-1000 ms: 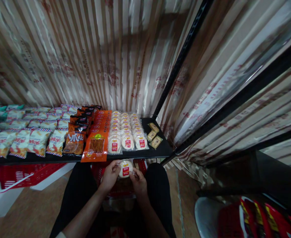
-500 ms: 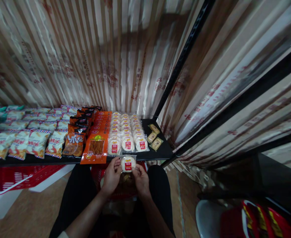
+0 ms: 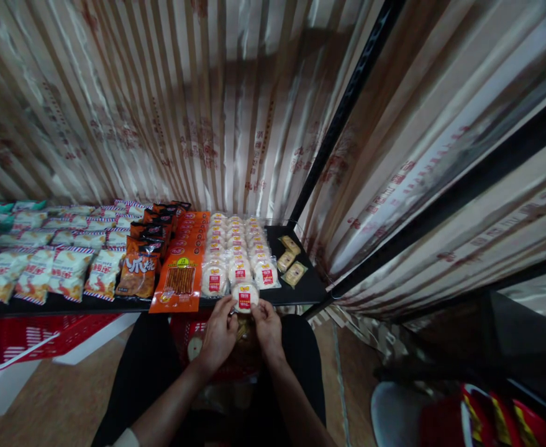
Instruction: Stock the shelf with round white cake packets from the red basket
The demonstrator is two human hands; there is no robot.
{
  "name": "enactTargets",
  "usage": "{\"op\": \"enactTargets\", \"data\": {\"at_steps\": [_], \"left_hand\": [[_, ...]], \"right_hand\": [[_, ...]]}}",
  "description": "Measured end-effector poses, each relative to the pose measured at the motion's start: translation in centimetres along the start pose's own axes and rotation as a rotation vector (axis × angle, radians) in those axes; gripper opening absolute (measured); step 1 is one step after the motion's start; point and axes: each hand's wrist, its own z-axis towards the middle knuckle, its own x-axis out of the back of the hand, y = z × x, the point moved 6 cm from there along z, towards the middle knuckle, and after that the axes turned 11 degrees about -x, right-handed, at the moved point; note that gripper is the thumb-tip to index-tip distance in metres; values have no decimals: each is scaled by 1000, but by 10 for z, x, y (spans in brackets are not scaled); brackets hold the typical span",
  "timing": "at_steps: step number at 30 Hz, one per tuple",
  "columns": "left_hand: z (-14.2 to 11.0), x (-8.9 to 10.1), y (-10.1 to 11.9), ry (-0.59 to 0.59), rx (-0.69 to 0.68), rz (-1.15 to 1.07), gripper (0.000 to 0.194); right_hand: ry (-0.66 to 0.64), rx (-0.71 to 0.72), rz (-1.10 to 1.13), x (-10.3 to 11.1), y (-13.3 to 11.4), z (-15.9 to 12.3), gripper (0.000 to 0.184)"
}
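A round white rice cracker packet with a red label is pinched between my two hands at the shelf's front edge. Its left side is held by my left hand, fingers closed. My right hand grips the opposite side between thumb and fingers. Just behind it, rows of similar rice cracker packets lie overlapping on the black shelf. The held packet partly covers the front one of the middle row. A large orange bag of stick snacks lies left of these rows.
Brown snack bags and white snack bags line the shelf leftward. Several small yellowish packets lie at its right end. A black post rises at the corner before curtains. Below are a red basket and a grey stool.
Both hands have moved the held rice cracker packet slightly forward and right, from before the shelf edge to over it, against the middle row's front.
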Motion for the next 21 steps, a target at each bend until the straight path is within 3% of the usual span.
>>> {"op": "enactTargets", "data": {"at_steps": [11, 16, 21], "left_hand": [[5, -1, -1, -18, -53, 150, 34], [13, 7, -5, 19, -140, 402, 42], [17, -1, -14, -100, -186, 636, 58]], "right_hand": [[-14, -41, 22, -2, 0, 5, 33], [-17, -30, 41, -5, 1, 10, 33], [-32, -33, 68, -11, 1, 14, 33]]}}
